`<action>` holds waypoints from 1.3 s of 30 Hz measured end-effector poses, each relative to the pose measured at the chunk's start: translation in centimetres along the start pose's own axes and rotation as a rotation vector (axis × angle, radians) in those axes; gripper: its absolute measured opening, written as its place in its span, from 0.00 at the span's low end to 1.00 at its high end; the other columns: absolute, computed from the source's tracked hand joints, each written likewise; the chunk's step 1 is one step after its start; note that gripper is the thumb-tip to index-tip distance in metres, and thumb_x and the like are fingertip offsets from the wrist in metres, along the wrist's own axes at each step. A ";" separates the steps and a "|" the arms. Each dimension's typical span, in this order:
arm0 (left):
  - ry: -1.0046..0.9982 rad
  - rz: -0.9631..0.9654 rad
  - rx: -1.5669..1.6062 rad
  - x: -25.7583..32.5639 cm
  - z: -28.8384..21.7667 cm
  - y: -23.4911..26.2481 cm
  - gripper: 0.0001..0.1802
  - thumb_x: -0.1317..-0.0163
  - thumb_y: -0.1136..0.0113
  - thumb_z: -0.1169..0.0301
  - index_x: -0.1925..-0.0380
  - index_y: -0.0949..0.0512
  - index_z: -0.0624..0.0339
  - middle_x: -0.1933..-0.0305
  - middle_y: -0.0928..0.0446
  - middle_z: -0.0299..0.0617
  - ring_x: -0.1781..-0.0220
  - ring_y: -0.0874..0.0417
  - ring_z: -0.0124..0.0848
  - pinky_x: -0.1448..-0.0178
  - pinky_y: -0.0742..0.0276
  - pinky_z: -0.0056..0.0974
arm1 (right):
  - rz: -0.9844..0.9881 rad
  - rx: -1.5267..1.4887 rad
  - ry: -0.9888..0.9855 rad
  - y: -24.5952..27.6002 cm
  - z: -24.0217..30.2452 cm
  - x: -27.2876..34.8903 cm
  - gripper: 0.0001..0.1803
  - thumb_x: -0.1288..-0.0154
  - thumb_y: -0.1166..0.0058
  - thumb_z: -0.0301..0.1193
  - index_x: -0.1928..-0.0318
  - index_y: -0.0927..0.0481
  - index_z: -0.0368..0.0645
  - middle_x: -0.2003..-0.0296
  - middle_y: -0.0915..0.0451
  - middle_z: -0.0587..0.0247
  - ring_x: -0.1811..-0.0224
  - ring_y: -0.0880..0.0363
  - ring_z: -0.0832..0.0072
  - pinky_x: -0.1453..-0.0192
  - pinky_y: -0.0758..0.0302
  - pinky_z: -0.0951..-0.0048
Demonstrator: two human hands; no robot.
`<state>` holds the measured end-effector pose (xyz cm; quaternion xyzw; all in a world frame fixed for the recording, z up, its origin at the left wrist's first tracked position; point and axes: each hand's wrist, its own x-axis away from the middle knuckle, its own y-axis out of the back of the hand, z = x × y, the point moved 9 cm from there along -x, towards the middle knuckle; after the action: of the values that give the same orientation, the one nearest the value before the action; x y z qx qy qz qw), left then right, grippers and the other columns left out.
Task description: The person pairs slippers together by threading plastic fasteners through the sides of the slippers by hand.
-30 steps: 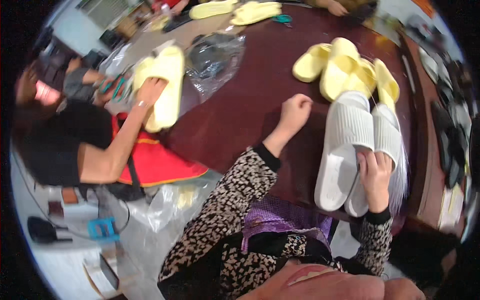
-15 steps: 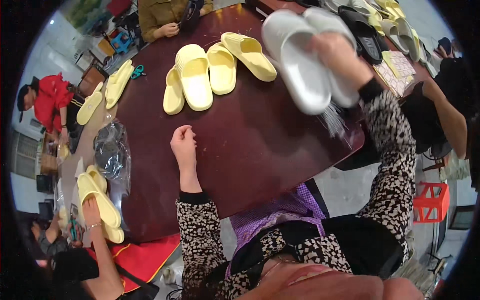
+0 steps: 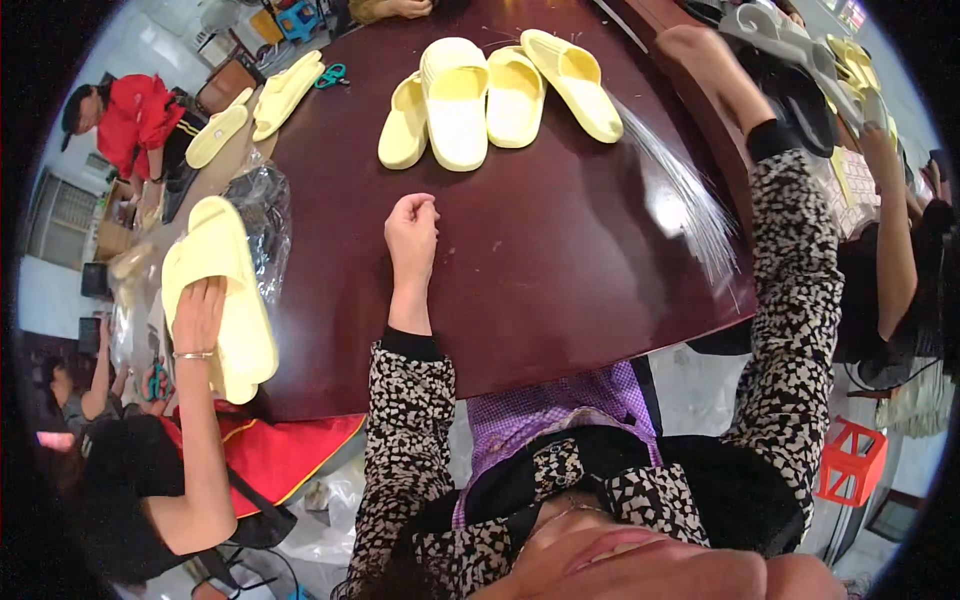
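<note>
My left hand [image 3: 412,238] is over the dark red table, its fingers curled in with nothing visible in them. Just beyond it, several pale yellow slippers [image 3: 456,110] stand side by side, with one angled slipper [image 3: 573,85] at their right. My right hand [image 3: 698,58] is stretched to the far right, slightly blurred, its finger position unclear; no slipper shows in its grasp. Close by on its right are grey slippers [image 3: 770,32] and a black slipper [image 3: 800,105]. A spread of thin clear strands [image 3: 690,195] lies left of my right forearm.
At the left, another person's hand [image 3: 200,318] is inside a yellow slipper [image 3: 235,290], beside clear plastic wrap [image 3: 270,215]. Teal-handled scissors [image 3: 331,76] and more yellow slippers [image 3: 285,95] lie at the far left. A red stool [image 3: 852,462] stands at the right.
My right hand has let go of the grey slipper pair, which now appears among the slippers at the far right. The view has shifted, exposing more strands. The neighbour has raised the yellow slipper.
</note>
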<state>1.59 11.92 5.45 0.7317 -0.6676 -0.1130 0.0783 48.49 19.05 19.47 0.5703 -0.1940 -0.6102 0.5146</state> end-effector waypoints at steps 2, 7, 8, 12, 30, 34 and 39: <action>-0.006 0.020 0.011 0.0 0.2 -0.5 0.07 0.37 0.48 0.73 0.64 0.23 0.62 0.74 0.26 0.32 0.79 0.31 0.17 0.76 0.34 0.23 | 0.126 -0.106 0.039 -5.1 3.2 -0.8 0.12 0.38 0.47 0.31 0.57 0.20 0.39 0.62 0.17 0.56 0.61 0.19 0.71 0.55 0.25 0.71; -0.037 -0.004 -0.033 -0.1 1.4 0.7 0.06 0.38 0.48 0.73 0.64 0.23 0.62 0.75 0.26 0.32 0.79 0.31 0.17 0.76 0.34 0.23 | 0.248 -0.347 -0.088 -14.8 10.6 -2.9 0.16 0.41 0.45 0.33 0.52 0.20 0.43 0.66 0.18 0.52 0.63 0.19 0.66 0.56 0.25 0.68; -0.044 -0.010 -0.029 -0.3 1.5 1.0 0.06 0.38 0.48 0.73 0.64 0.23 0.62 0.75 0.26 0.32 0.79 0.31 0.17 0.76 0.34 0.23 | 0.282 -0.329 -0.176 -16.3 10.8 -3.4 0.18 0.42 0.44 0.35 0.51 0.20 0.43 0.69 0.19 0.51 0.65 0.20 0.65 0.56 0.25 0.67; -0.112 -0.014 -0.012 -0.6 1.0 1.0 0.06 0.39 0.48 0.73 0.65 0.23 0.62 0.75 0.26 0.32 0.79 0.31 0.17 0.76 0.34 0.24 | 0.014 -0.372 -0.243 -17.8 12.1 -5.6 0.21 0.44 0.42 0.39 0.51 0.21 0.43 0.70 0.20 0.51 0.64 0.20 0.60 0.57 0.25 0.64; -0.134 -0.013 -0.020 0.2 -0.5 2.0 0.07 0.38 0.48 0.74 0.66 0.22 0.64 0.75 0.25 0.34 0.79 0.29 0.18 0.76 0.33 0.25 | -0.144 0.212 -0.123 -15.7 20.7 -7.4 0.14 0.46 0.47 0.34 0.59 0.18 0.45 0.62 0.22 0.53 0.53 0.27 0.58 0.51 0.31 0.56; -0.133 -0.004 0.004 -0.1 -0.1 1.7 0.07 0.38 0.48 0.73 0.64 0.22 0.63 0.75 0.26 0.33 0.78 0.30 0.17 0.76 0.34 0.24 | -0.109 0.204 0.040 -11.6 20.0 -4.0 0.14 0.50 0.47 0.30 0.60 0.19 0.43 0.65 0.22 0.53 0.55 0.25 0.58 0.53 0.30 0.59; -0.081 0.035 0.014 0.2 -1.2 -0.5 0.07 0.39 0.48 0.74 0.65 0.22 0.64 0.75 0.25 0.36 0.77 0.28 0.20 0.75 0.32 0.26 | -0.031 0.382 0.052 -5.7 12.1 -0.4 0.11 0.53 0.49 0.25 0.66 0.20 0.40 0.71 0.22 0.54 0.62 0.25 0.58 0.55 0.29 0.59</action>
<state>2.42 11.68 6.48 0.7154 -0.6837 -0.1362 0.0480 35.26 17.43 18.30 0.6762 -0.2842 -0.5551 0.3922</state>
